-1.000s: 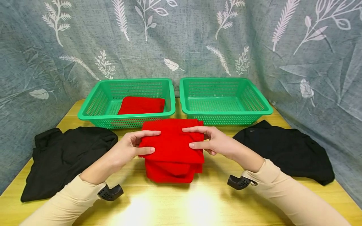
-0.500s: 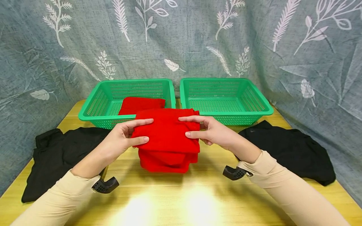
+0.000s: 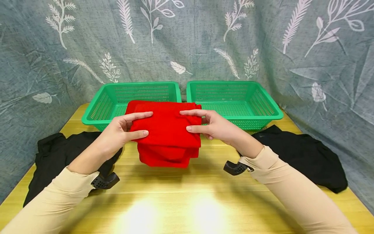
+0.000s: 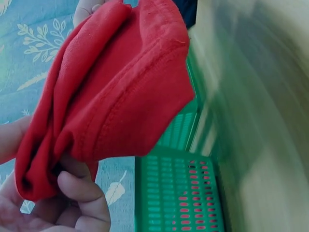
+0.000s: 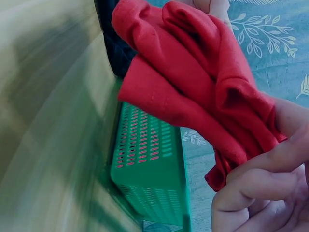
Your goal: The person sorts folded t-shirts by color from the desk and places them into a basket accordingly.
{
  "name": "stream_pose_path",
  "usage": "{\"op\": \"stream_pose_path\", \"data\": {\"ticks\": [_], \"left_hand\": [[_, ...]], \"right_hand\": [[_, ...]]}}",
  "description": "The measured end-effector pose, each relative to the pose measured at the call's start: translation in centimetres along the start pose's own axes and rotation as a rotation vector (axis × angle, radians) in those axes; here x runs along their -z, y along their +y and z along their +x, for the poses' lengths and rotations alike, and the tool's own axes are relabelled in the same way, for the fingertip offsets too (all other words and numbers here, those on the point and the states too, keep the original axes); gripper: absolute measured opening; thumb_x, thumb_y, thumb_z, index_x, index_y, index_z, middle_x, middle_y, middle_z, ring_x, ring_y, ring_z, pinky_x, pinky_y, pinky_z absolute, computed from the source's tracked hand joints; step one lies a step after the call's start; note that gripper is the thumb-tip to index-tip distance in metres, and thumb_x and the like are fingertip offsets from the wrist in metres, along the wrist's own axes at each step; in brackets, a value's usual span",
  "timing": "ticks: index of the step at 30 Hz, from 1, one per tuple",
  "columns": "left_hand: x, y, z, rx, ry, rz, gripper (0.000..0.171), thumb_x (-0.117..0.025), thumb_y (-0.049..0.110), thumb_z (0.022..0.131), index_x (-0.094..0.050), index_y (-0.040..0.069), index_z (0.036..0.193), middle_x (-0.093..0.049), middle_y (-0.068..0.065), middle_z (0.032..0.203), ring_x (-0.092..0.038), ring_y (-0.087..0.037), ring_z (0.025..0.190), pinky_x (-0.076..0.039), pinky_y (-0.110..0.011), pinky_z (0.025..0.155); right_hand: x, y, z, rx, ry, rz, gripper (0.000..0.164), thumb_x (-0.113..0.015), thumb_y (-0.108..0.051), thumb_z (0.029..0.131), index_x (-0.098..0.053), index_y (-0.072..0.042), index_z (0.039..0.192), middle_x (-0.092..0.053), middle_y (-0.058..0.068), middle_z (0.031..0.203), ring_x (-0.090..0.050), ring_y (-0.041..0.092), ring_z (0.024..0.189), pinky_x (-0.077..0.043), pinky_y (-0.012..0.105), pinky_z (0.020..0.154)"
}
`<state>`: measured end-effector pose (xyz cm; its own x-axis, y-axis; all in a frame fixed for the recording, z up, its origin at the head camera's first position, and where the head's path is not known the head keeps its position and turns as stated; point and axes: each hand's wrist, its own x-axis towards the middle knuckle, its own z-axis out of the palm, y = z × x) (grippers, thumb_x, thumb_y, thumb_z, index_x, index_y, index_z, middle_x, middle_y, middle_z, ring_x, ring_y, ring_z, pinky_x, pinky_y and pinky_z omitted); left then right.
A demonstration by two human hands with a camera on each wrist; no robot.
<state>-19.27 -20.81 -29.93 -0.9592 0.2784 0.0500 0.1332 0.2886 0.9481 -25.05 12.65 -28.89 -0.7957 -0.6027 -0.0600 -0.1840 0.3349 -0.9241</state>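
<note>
Red fabric, folded in layers, forms the cloth (image 3: 168,128) held between both hands, raised above the table (image 3: 210,182). The left hand (image 3: 118,130) pinches its left edge and the right hand (image 3: 213,125) its right edge; each thumb and forefinger lies extended along the near face, the other fingers largely hidden behind. The layer count cannot be made out. Ahead of the left hand, the cloth obstructs part of the left basket (image 3: 99,109); a second red piece (image 3: 131,105) inside shows only at one corner, its boundary hard to distinguish, and through the slots in both wrist views. Ahead of the right hand stands the right basket (image 3: 245,118). Outward of each hand lies a black garment, the left one (image 3: 58,157) and the right one (image 3: 304,156) each partly covered by the forearm.
</note>
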Motion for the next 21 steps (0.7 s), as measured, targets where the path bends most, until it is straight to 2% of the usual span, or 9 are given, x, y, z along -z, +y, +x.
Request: {"op": "stream_pose_path", "data": {"ticks": [1, 3, 6, 10, 14, 18, 21], "left_hand": [[0.2, 0.1, 0.1, -0.003, 0.005, 0.000, 0.059, -0.077, 0.019, 0.101, -0.058, 0.027, 0.157, -0.054, 0.002, 0.157, -0.059, -0.019, 0.117, -0.059, -0.025, 0.089], [0.5, 0.2, 0.3, -0.012, 0.021, 0.004, 0.059, -0.077, 0.018, 0.102, -0.058, 0.027, 0.157, -0.058, 0.003, 0.151, -0.061, -0.017, 0.112, -0.059, -0.024, 0.087], [1.1, 0.4, 0.6, -0.011, 0.047, 0.016, 0.059, -0.077, 0.018, 0.101, -0.058, 0.026, 0.157, -0.070, 0.005, 0.129, -0.065, -0.016, 0.101, -0.057, -0.025, 0.082], [2.1, 0.6, 1.0, -0.005, 0.062, 0.028, 0.060, -0.077, 0.019, 0.102, -0.057, 0.027, 0.158, -0.075, 0.007, 0.106, -0.067, -0.013, 0.095, -0.056, -0.026, 0.080], [3.0, 0.8, 1.7, 0.001, 0.078, 0.011, 0.061, -0.076, 0.019, 0.102, -0.055, 0.027, 0.159, -0.075, 0.009, 0.107, -0.072, -0.010, 0.100, -0.059, -0.025, 0.084], [4.0, 0.9, 2.4, -0.005, 0.098, -0.001, 0.061, -0.076, 0.018, 0.102, -0.056, 0.026, 0.159, -0.075, 0.008, 0.106, -0.072, -0.009, 0.097, -0.059, -0.023, 0.081], [4.6, 0.9, 2.9, -0.009, 0.104, 0.025, 0.060, -0.076, 0.020, 0.102, -0.056, 0.026, 0.158, -0.073, 0.010, 0.108, -0.067, -0.009, 0.094, -0.055, -0.023, 0.075]], "right_hand": [[0.0, -0.1, 0.2, 0.004, -0.001, 0.003, 0.055, -0.080, -0.028, 0.100, -0.061, -0.045, 0.149, -0.060, -0.002, 0.075, -0.024, 0.018, 0.052, -0.027, 0.027, 0.052], [0.1, -0.4, 0.7, 0.009, -0.004, 0.009, 0.055, -0.079, -0.027, 0.100, -0.061, -0.044, 0.149, -0.058, -0.003, 0.073, -0.023, 0.017, 0.053, -0.026, 0.027, 0.052], [0.2, -0.8, 1.5, 0.017, -0.010, 0.025, 0.056, -0.078, -0.026, 0.101, -0.060, -0.042, 0.151, -0.053, -0.002, 0.070, -0.023, 0.017, 0.054, -0.024, 0.028, 0.053], [0.3, -1.4, 2.6, 0.032, -0.006, 0.024, 0.055, -0.077, -0.026, 0.101, -0.060, -0.040, 0.152, -0.056, 0.000, 0.074, -0.025, 0.017, 0.055, -0.026, 0.029, 0.055], [0.4, -1.8, 3.8, 0.040, 0.007, 0.022, 0.054, -0.078, -0.027, 0.101, -0.061, -0.041, 0.150, -0.057, 0.001, 0.078, -0.026, 0.018, 0.057, -0.027, 0.029, 0.056], [0.5, -2.1, 5.2, 0.055, 0.007, 0.052, 0.052, -0.077, -0.024, 0.101, -0.062, -0.039, 0.149, -0.053, 0.001, 0.076, -0.023, 0.017, 0.058, -0.023, 0.029, 0.056], [0.6, -2.4, 6.0, 0.056, 0.009, 0.062, 0.051, -0.077, -0.022, 0.102, -0.063, -0.037, 0.148, -0.051, 0.000, 0.074, -0.021, 0.017, 0.058, -0.022, 0.029, 0.056]]}}
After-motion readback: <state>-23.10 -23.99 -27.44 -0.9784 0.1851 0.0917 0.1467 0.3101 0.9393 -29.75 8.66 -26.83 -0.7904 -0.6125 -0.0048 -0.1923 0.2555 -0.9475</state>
